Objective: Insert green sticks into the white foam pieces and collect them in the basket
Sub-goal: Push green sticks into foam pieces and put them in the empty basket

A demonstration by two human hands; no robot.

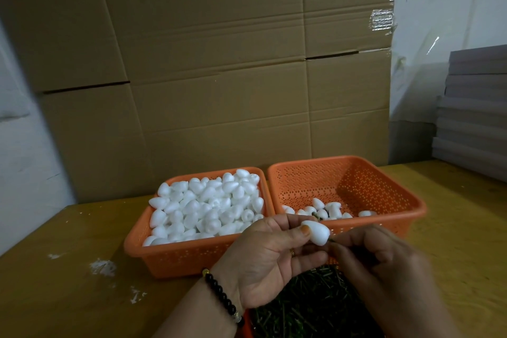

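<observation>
Here we pinch a white foam piece [315, 233] in our left hand [270, 258], narrow end turned toward our right hand [384, 261], whose fingers pinch a green stick [332, 240] at its tip, likely to push it in. Behind, near the tabletop's [452, 228] back edge, the right basket [356, 173] holds few finished pieces, the left basket [175, 255] is heaped; the stick tray [307, 307] lies under our hands, nothing blocking.

Head-worn wide-angle view, facing forward and down, close over the table [68, 241]
</observation>
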